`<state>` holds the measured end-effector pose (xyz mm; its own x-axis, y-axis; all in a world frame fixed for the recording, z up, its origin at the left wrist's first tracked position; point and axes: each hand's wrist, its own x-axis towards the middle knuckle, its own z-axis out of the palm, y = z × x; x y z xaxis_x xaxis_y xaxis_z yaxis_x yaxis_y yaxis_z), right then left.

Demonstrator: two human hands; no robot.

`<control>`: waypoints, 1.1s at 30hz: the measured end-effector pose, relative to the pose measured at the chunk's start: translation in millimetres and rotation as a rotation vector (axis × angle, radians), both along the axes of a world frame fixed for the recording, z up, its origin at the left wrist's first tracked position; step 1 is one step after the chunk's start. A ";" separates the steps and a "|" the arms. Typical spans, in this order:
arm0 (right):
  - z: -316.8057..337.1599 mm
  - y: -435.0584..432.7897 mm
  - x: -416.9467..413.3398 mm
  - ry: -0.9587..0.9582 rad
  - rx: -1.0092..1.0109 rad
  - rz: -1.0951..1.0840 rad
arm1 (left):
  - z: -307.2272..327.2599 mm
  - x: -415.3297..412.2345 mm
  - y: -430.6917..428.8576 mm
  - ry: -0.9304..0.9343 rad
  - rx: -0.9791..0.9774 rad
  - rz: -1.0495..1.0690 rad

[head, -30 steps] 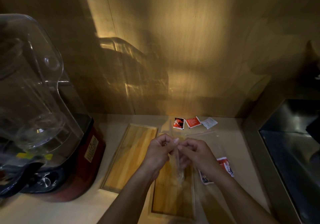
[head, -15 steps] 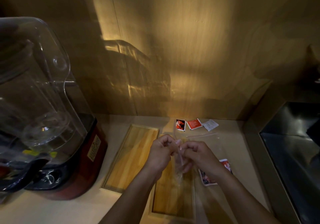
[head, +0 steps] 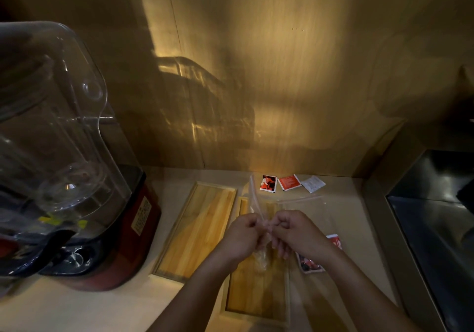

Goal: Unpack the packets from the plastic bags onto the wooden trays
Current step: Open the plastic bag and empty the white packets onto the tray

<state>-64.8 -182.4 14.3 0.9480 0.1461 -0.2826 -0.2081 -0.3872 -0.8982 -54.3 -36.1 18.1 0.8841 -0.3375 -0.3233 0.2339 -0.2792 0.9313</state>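
pinching a clear plastic bag [head: 259, 203] over the right wooden tray [head: 256, 295], left hand [head: 242, 237] and right hand [head: 297, 234] grip it; red packets [head: 289, 182] lie on the beige worktop [head: 77, 311] by the wood-panelled wall [head: 282, 75].

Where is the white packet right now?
In the head view, the white packet lies on the counter by the back wall, right of the red packet, beyond both wooden trays.

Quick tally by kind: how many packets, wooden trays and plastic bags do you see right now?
Packets: 4, three at the back, one by the right wrist
Wooden trays: 2
Plastic bags: 1 clearly visible
Total: 7
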 end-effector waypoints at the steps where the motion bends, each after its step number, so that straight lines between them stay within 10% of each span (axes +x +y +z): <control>1: 0.1 0.3 0.2 -0.004 -0.011 -0.010 | -0.7 -0.2 0.6 -0.026 0.009 0.004; 8: -4.5 8.6 2.8 -0.116 -0.437 -0.062 | -10.7 -9.8 -1.0 -0.380 0.544 0.028; 16: -7.8 16.8 -0.2 -0.160 -0.301 0.055 | -13.2 -9.6 4.6 -0.153 0.215 0.104; 25: -12.6 11.8 -1.8 -0.243 -0.527 -0.156 | -16.3 -11.9 6.3 -0.454 0.681 0.220; 33: -18.2 17.3 0.4 -0.282 -0.497 0.013 | -17.2 -13.1 2.9 -0.507 0.550 0.039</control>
